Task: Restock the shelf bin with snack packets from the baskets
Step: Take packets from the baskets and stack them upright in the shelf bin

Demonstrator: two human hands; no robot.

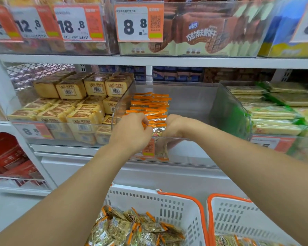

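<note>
Orange-edged snack packets (149,110) stacked along shelf bin (194,96) left wall. Left hand (132,132) and right hand (172,126) both curl fingers round packets at front edge. Step: placing. Next: release, reach into left basket (167,206) for more.

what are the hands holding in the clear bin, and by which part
Both hands grip the front of the row of orange snack packets: the left hand pinches their upper left edges, the right hand curls over the right side. Its fingertips are hidden.
</note>
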